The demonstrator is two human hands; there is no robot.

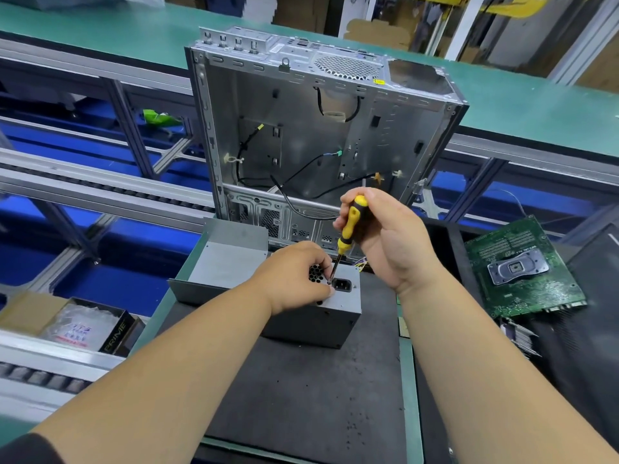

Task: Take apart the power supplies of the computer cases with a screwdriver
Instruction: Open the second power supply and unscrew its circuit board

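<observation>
A grey metal power supply stands on the black mat, its top face showing a black power socket and a honeycomb grille. My right hand grips a yellow and black screwdriver, held nearly upright with its tip on a screw beside the socket. My left hand rests on top of the power supply, its fingers curled around the screwdriver's shaft near the tip. Behind stands the empty computer case, side open, with loose black cables inside.
A bent grey metal cover lies left of the power supply. A green motherboard lies on the right. A cardboard box with plastic bags sits at the left, beside conveyor rails. A green conveyor belt runs behind the case.
</observation>
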